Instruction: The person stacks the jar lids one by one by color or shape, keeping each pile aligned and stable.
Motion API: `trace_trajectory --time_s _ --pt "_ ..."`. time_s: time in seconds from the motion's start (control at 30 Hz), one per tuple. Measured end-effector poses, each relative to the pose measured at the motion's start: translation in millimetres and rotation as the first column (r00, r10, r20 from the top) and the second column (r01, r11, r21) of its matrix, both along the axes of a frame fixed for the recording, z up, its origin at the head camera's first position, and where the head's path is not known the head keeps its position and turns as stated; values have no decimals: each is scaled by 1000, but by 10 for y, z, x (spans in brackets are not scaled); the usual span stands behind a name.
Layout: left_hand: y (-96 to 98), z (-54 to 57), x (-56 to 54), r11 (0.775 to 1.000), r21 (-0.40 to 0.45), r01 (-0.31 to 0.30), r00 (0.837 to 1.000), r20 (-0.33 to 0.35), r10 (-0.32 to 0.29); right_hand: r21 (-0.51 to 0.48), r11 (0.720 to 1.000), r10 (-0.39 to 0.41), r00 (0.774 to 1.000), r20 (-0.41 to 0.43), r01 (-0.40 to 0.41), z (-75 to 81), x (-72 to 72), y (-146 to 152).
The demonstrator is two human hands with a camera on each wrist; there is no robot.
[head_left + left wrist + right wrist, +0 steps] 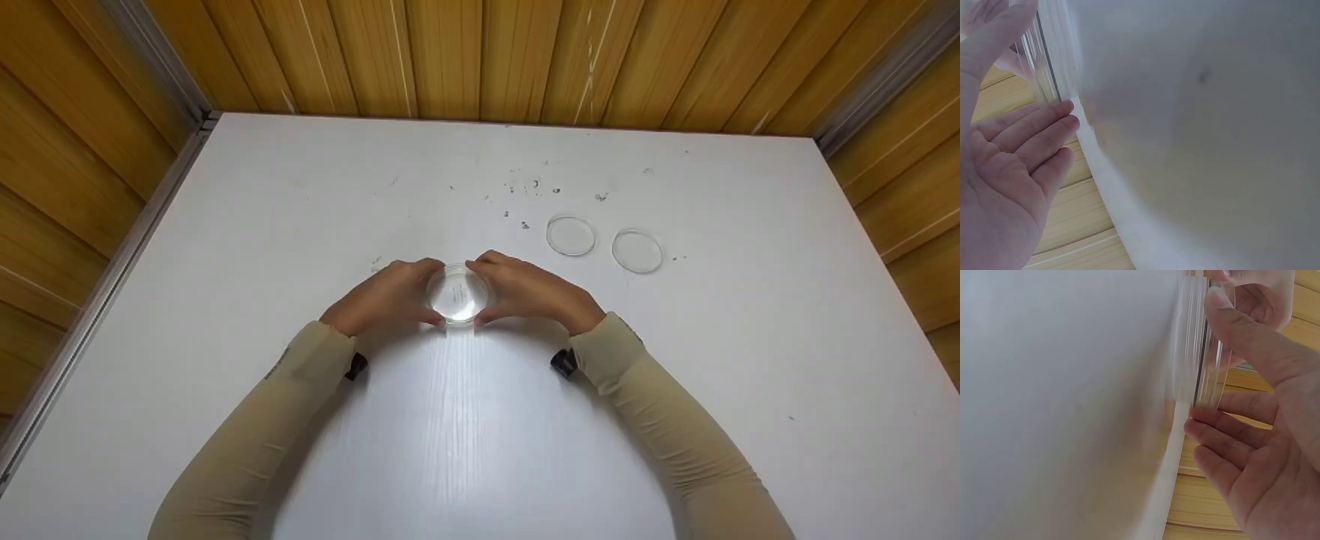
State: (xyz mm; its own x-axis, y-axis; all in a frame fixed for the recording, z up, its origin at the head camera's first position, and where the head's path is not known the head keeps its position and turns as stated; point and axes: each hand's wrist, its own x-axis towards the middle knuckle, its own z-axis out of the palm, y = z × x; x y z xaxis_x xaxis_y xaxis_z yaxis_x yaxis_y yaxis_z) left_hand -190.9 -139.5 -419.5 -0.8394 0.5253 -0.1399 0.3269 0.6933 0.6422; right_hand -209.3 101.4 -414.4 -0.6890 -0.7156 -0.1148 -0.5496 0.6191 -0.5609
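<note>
Between both hands is a small stack of clear round petri dishes, centred in the head view. The left hand grips its left side, thumb toward the near edge and fingers toward the far edge. From the other side the right hand holds it in the same way. In the right wrist view the stacked dishes show ridged clear walls with one dark line, the thumb across the wall and fingertips at the opposite edge. The left wrist view shows part of the dishes beside the left palm.
Two clear round dish pieces, one left of the other, lie on the white table beyond the right hand. Small dark marks dot the table's far part. Wood-patterned walls border it.
</note>
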Motion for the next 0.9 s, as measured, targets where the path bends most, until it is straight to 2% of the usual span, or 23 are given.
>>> trace_trajectory --time_s 0.4,0.9 --pt "-32 -7 10 999 54 6 1000 13 -7 -15 1000 4 1000 -16 -4 2 14 -11" --pt "-35 22 11 1000 -19 9 999 37 -8 -13 1000 8 1000 -12 -8 2 6 -10"
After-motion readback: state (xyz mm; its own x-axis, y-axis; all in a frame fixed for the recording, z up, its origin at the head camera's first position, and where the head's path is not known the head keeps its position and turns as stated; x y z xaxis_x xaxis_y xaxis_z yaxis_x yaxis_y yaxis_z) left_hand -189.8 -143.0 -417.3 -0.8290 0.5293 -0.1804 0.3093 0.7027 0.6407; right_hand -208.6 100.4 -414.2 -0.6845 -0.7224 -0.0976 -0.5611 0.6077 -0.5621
